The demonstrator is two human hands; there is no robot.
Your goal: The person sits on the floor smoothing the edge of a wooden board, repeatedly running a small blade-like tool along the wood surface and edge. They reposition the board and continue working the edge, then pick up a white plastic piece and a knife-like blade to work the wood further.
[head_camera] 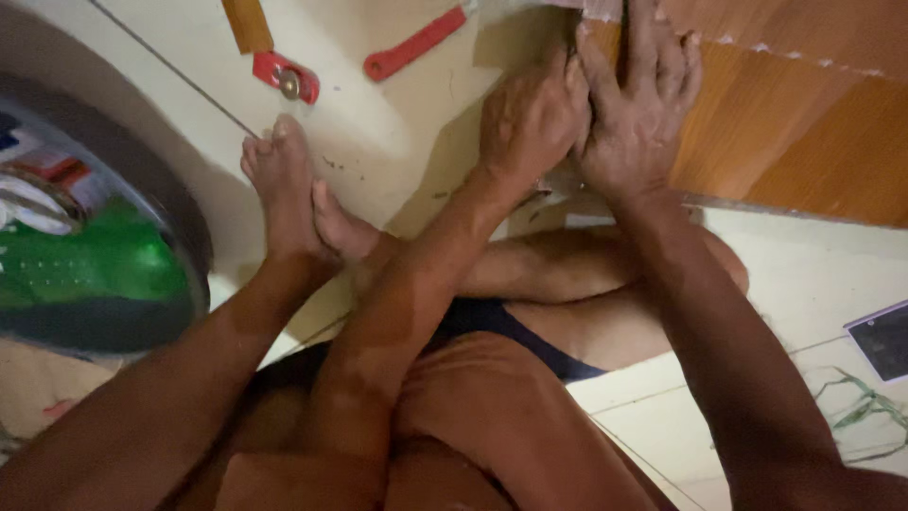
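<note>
**Two bare hands pressed side by side on the edge of a wooden panel**

Seen from above, looking down over the person's own body; the person sits on a pale tiled floor (397,142) with legs crossed and bare feet tucked to the left of the forearms; both arms reach forward toward the top of the frame.

The left hand (530,118) lies palm down with its fingers bent and bunched, knuckles raised, resting at the near left edge of an orange-brown wooden panel (794,123); the right hand (638,104) sits just beside it, touching it along the thumb side, fingers spread and laid flat across the panel's surface; neither hand is seen pinching or holding anything loose, both simply press down on the wood; whether the left fingertips curl under the edge I cannot tell.

The panel fills the upper right of the view, lying flat on the floor, its grain running at a slant and a rough whitish strip along its far edge.

On the floor beyond the feet, near the top, lie a red-handled tool (416,43) and, to its left, a red clamp-like piece with a metal bolt (287,78) fixed to a tan wooden strip (248,24); at the far left sits a round metal basin (184,222) holding green and mixed-colour items, blurred; at the right edge a dark flat rectangle (880,341) lies on the tiles, with thin green strands (865,407) below it.
</note>
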